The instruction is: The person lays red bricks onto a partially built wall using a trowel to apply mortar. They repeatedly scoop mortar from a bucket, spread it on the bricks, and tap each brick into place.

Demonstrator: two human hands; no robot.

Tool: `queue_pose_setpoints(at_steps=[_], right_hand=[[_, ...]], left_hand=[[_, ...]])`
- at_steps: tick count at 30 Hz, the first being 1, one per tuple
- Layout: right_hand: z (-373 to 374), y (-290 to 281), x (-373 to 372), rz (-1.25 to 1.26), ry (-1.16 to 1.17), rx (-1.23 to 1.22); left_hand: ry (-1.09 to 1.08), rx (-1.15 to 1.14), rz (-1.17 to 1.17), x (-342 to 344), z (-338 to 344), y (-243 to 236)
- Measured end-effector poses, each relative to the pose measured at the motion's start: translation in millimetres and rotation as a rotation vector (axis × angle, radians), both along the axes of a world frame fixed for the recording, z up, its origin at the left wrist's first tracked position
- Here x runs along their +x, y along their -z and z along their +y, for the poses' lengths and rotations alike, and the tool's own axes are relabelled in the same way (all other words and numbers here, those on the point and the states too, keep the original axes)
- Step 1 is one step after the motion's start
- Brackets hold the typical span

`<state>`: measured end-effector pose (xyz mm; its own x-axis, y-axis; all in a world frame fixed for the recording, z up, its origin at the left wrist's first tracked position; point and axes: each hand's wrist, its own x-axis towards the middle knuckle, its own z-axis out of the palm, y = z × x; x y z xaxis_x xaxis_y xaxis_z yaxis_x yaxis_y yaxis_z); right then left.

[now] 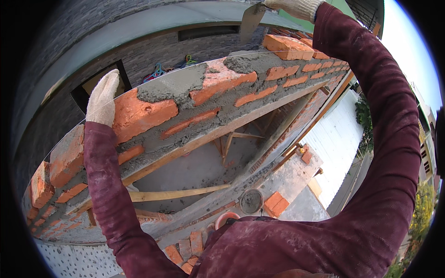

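My left hand (103, 99), in a pale knitted glove, lies against the left end of an orange brick (144, 115) on top of the wall. Its fingers are stretched out and close together; the thumb is hidden. At the upper right my gloved right hand (296, 7) is closed around a trowel (251, 21), whose handle is hidden in the glove. The trowel's blade hangs down beyond the wall. Wet grey mortar (178, 83) is spread on the wall top to the right of the brick. Farther right sits another brick (287, 47) on the wall.
A thin string runs along the wall's far top edge. Below the wall are a wooden beam (218, 131), a wooden brace (181, 193) and a bucket of mortar (251, 202). Loose bricks (276, 204) lie beside the bucket. Coloured hangers (157, 72) show behind the wall.
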<state>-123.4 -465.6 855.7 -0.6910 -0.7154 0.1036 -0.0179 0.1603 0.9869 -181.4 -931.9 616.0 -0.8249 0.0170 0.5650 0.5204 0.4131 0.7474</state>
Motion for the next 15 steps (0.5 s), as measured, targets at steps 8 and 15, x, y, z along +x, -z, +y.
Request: queue_pose_setpoints(at_steps=[8, 15], right_hand=[[0, 55, -45, -0.101, 0.041, -0.333], [-3, 62, 133, -0.294, -0.062, -1.095]], left_hand=[[-0.060, -0.268, 0.127, -7, -18, 14], [-0.118, -0.477, 0.326, -38, -24, 26]])
